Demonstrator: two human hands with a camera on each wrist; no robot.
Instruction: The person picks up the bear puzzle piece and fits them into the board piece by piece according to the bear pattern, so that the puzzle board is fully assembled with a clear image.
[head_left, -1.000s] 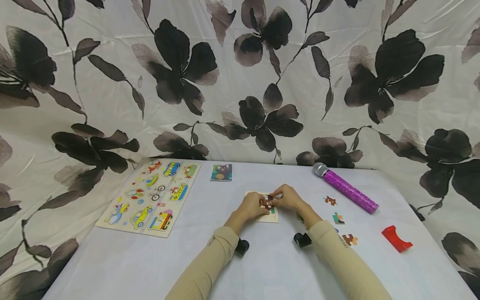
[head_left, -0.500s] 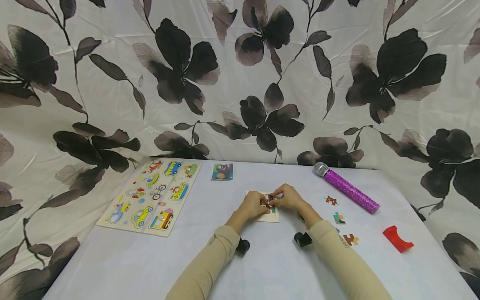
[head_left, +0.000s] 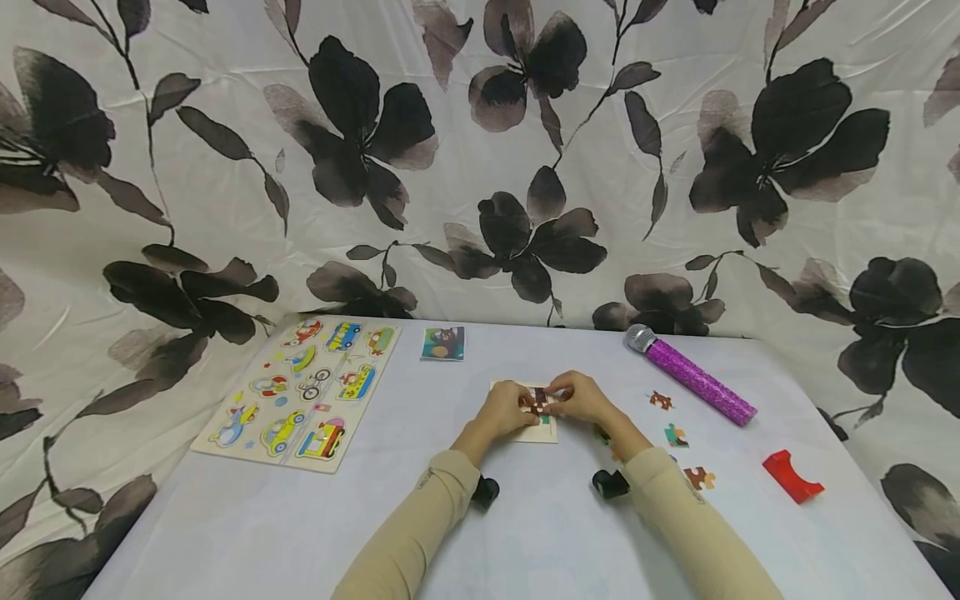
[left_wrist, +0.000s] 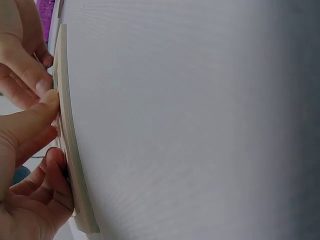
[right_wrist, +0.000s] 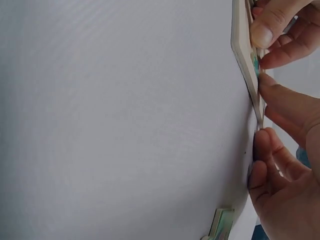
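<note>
A small wooden jigsaw tray (head_left: 551, 435) lies mid-table, with brown jigsaw pieces (head_left: 539, 400) and some green in it. My left hand (head_left: 502, 411) is on the tray's left part, thumb and fingers bent around a piece. From the right, my right hand (head_left: 581, 397) pinches a jigsaw piece between thumb and fingertip, close to the left fingers. In the left wrist view the left thumb (left_wrist: 47, 102) meets the tray's top beside the right hand. The right thumb (right_wrist: 267, 85) touches down by the green patch in the right wrist view. Fingers hide most of the pieces.
Loose jigsaw pieces (head_left: 676, 436) lie right of the right forearm. Beyond them are a glittery purple microphone (head_left: 701, 381) and a red curved block (head_left: 793, 477). A bear picture card (head_left: 443, 344) lies at the back, a wooden vehicle puzzle board (head_left: 352, 425) at the left.
My right hand has shifted slightly right and toward me, showing a little more of the brown pieces. The left hand stays nearly where it was.
</note>
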